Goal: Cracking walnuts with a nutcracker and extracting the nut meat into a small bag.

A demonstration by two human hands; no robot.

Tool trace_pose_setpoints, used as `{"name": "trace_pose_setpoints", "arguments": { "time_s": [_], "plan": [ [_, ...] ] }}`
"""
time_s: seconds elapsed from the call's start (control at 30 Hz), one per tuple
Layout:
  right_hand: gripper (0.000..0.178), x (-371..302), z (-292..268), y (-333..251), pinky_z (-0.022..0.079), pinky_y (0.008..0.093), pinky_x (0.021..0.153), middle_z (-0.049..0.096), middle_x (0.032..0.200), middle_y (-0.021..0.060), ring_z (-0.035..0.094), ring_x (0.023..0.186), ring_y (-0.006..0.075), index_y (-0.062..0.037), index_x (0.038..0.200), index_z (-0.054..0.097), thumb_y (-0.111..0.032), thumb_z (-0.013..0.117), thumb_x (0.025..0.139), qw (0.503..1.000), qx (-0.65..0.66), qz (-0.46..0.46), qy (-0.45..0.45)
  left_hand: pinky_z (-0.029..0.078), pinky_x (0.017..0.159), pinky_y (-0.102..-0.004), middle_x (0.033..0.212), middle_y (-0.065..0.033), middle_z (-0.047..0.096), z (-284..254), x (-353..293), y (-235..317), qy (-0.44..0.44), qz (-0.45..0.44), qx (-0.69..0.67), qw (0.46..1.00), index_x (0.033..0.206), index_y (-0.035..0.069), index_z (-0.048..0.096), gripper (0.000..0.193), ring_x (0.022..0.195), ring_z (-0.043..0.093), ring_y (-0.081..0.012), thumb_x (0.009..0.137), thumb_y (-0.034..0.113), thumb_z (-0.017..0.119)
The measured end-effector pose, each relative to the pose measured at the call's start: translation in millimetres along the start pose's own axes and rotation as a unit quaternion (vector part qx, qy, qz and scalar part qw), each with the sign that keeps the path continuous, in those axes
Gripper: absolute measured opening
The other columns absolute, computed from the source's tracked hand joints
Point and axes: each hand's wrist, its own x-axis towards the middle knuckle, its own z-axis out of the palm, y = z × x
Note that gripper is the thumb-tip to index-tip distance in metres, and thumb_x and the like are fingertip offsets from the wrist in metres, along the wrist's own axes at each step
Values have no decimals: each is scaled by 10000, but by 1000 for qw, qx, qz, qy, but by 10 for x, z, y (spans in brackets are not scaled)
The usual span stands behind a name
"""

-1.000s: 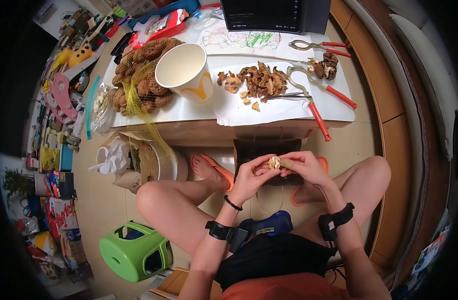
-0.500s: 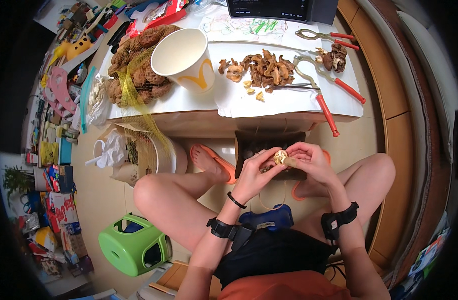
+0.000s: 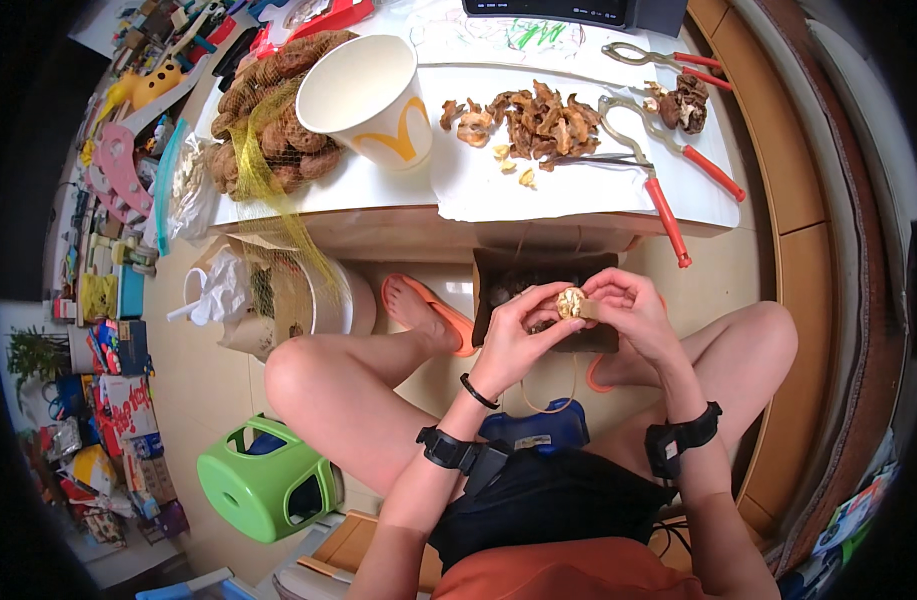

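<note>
Over a dark open bag, both hands meet around a cracked walnut point(image 3: 570, 302), its pale inside facing up. My left hand point(image 3: 518, 335) is closed on it between thumb and fingers. My right hand point(image 3: 626, 308) pinches its other side, thumb toward the nut; a tan patch shows at that thumb tip, and I cannot make out what it is. The dark bag point(image 3: 495, 265) stands on the floor beneath the hands with dim contents. On the table ahead, a pile of brown walnut pieces point(image 3: 548, 125) lies on a white sheet point(image 3: 468, 200).
Red-handled nutcrackers point(image 3: 698, 165) lie at the table's right beside cracked walnuts point(image 3: 686, 105). A paper cup point(image 3: 363, 95) stands near a net bag of walnuts point(image 3: 278, 145). Below left are a waste bin point(image 3: 353, 300) and a green stool point(image 3: 248, 485). A tablet point(image 3: 548, 8) sits at the far edge.
The walnut and both hands have shifted slightly up and right in view. The right thumb and fingers have changed their position against the nut. The camera view has tilted a little.
</note>
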Motion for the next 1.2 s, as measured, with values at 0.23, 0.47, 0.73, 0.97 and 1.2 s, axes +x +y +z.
{"name": "trace_pose_setpoints", "arguments": {
  "time_s": [0.23,0.47,0.73,0.97,1.2],
  "plan": [
    [149,25,-9,32,440,155,556,554,722,20,530,615,43,15,846,550,-45,615,726,1000,1,-14,18,454,784,-215,1001,-80,554,-5,23,-40,3,-10,7,1000,1101,-41,483,386,888,542,-109,737,-23,613],
    [129,48,15,72,420,144,554,531,707,-8,499,623,27,20,821,556,-23,604,709,995,-51,-56,59,459,760,-204,970,-85,572,-28,56,-112,0,-44,-72,996,1097,-58,481,385,867,559,-100,744,10,619],
    [154,118,-106,93,421,187,531,556,677,26,513,569,64,34,844,565,-77,510,754,996,-5,-15,92,437,786,-200,1013,-60,561,-82,43,-164,-54,-116,-113,985,1172,-23,438,412,879,541,-81,788,36,575],
    [241,77,-202,106,426,186,569,555,682,10,491,568,56,10,963,582,-59,520,740,946,-286,-54,142,419,835,-222,1088,-73,518,-133,27,-103,-67,-130,-239,960,1206,-1,398,364,947,533,-138,856,70,468],
    [300,-8,-3,-23,417,181,608,544,770,46,493,682,63,4,963,582,-28,626,668,980,-153,-124,35,419,851,-237,1088,-62,505,-120,26,-56,-55,-145,-300,941,1209,11,391,362,980,511,-127,865,98,462]
  ]
}}
